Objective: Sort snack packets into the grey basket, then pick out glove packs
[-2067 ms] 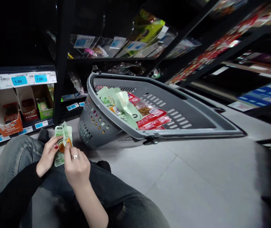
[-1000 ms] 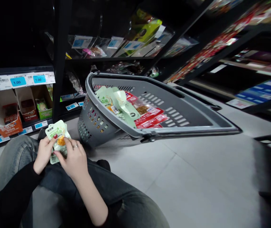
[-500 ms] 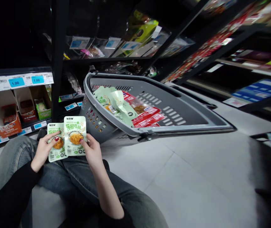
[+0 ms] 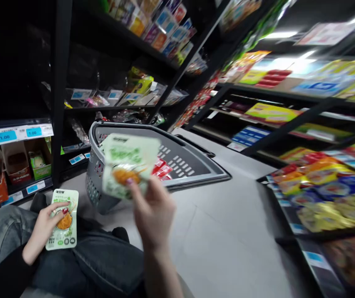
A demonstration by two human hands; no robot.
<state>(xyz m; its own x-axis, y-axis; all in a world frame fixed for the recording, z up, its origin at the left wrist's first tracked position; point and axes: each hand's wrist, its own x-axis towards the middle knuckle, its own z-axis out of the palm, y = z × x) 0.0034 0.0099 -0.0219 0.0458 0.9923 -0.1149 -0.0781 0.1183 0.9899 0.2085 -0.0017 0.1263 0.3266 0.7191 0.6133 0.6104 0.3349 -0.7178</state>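
Observation:
Over my lap, my left hand (image 4: pixel 47 223) grips a pale green snack packet (image 4: pixel 70 238) with an orange food picture, thumb across its front. My right hand (image 4: pixel 154 213) is raised and blurred by motion. Its thumb and fingers pinch a second green snack packet (image 4: pixel 127 155), held up in front of the near side of a grey shopping basket (image 4: pixel 196 142). Inside the basket some red packets (image 4: pixel 162 169) show. Most of the other contents are hidden behind the raised packet.
Dark shelves stand ahead, with price labels (image 4: pixel 34 131) and small snack boxes (image 4: pixel 37 159) at the left. On the right, a shelf unit carries colourful bags (image 4: pixel 329 186). The basket's handle (image 4: pixel 196 145) lies along its far side. Pale floor tiles (image 4: pixel 214 231) extend to the right.
My right hand has lifted one packet away from the other, up and right toward the basket. My left hand keeps its packet on my lap. The view has swung up and right.

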